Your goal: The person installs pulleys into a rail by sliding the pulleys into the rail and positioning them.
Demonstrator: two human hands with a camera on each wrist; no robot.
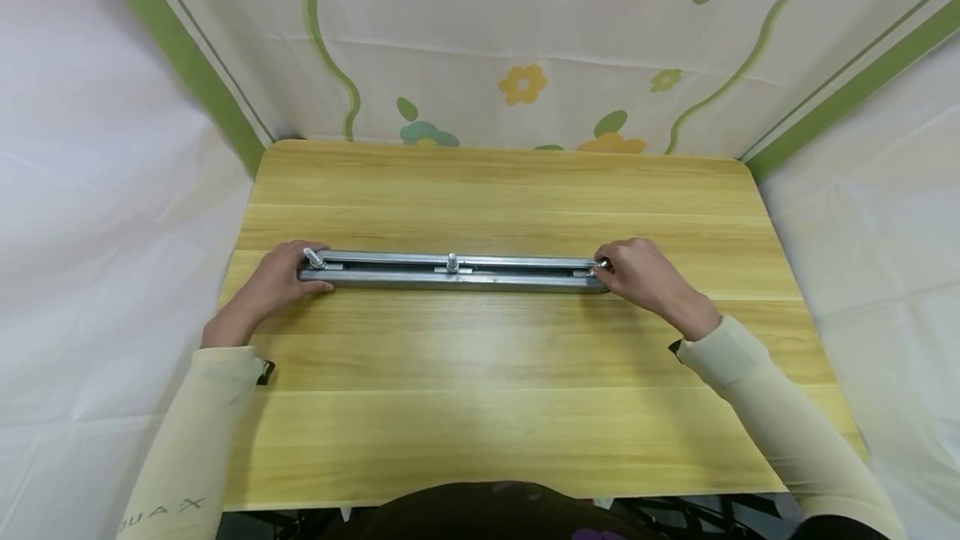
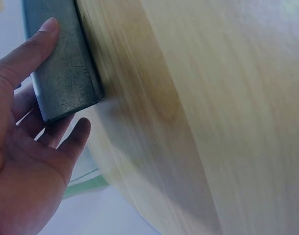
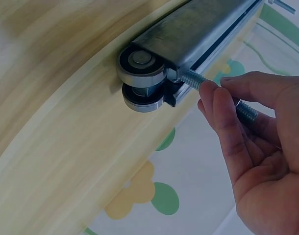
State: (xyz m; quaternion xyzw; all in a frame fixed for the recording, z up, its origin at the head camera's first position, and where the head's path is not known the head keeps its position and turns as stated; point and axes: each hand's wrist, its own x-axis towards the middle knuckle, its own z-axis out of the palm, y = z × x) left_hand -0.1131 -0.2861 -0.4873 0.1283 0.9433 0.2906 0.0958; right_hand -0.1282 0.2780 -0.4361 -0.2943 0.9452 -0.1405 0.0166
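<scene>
A long slotted metal rail (image 1: 525,282) lies crosswise on the table. My left hand (image 1: 283,275) grips its left end, with the thumb (image 2: 41,41) along the near face and other fingers behind. Near that hand, a threaded bolt (image 1: 314,258) leans out of the slot; a second bolt (image 1: 452,262) stands upright near the middle. At the right end, my right hand (image 1: 643,275) pinches a threaded stud (image 3: 192,78) between thumb and fingers. The stud belongs to a roller carriage whose two bearing wheels (image 3: 141,63) jut from the rail's open end. Part of the stud is hidden by the fingers.
The wood-grain table (image 1: 480,407) has rounded far corners. A white curtain (image 1: 465,15) with flowers and green bands hangs behind it, and white cloth (image 1: 885,273) flanks both sides. The person's dark clothing (image 1: 465,515) shows at the near edge.
</scene>
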